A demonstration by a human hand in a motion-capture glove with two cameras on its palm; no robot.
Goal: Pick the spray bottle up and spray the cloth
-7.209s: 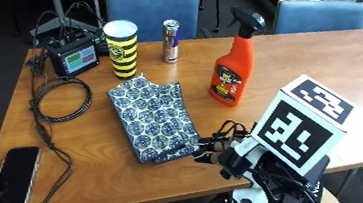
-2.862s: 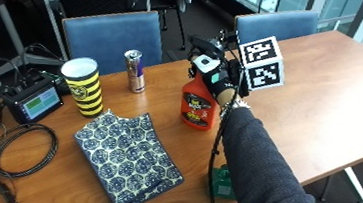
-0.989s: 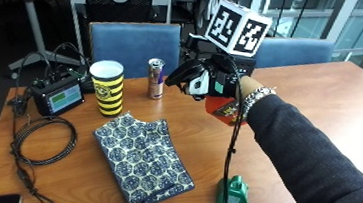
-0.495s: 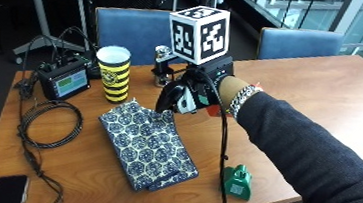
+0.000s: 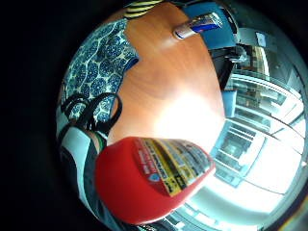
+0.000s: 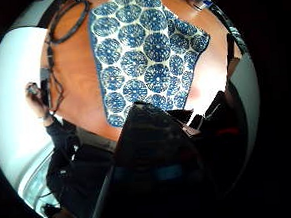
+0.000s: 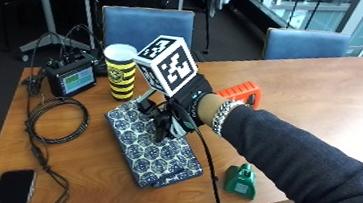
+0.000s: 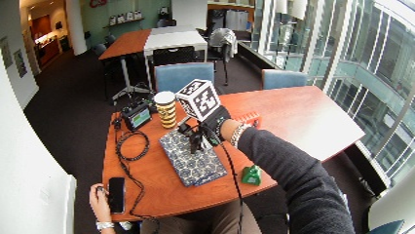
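The gloved right hand (image 7: 191, 102) holds the orange spray bottle (image 7: 239, 93) in the air above the table (image 7: 316, 89), with its fingers closed around the bottle's neck. The bottle is tilted almost flat, its body pointing toward the right edge of the table and its black nozzle (image 7: 161, 125) over the cloth (image 7: 152, 146). The blue patterned cloth lies flat near the front edge, left of the middle. Behind it stands a yellow and black striped cup (image 7: 121, 72), and a small device with a screen (image 7: 74, 76) is near the back left corner. A coiled black cable (image 7: 56, 119) lies by the left edge, a phone (image 7: 13, 188) at the front left corner, and a small green object (image 7: 240, 180) near the front edge.
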